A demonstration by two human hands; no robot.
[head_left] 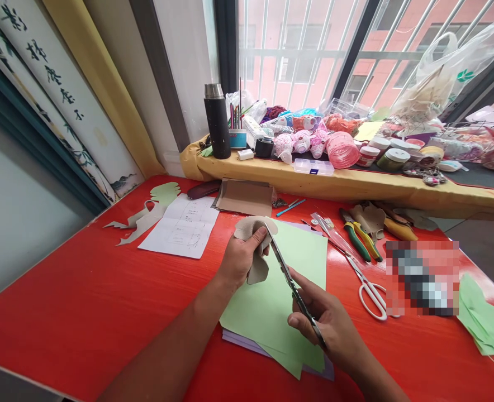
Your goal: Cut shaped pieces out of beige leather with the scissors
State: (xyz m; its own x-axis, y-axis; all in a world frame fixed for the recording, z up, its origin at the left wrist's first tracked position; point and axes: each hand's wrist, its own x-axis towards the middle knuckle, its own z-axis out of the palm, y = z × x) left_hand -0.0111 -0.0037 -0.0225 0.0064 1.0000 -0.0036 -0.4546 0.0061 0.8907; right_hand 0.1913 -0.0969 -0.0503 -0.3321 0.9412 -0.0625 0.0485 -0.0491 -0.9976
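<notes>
Head view: the curved, lobed grey-beige card piece [259, 270] is pinched in the left hand [238, 259], above the pale green paper sheets [255, 312] on the glossy red bench [146, 318]. The right hand [322, 315] grips the slim dark metal scissors [284, 268], their long axis slanting from those fingers up and leftward to the piece. The tips lie beside the left thumb; whether a blade touches the card, I cannot tell. The left hand is nearer the tips.
</notes>
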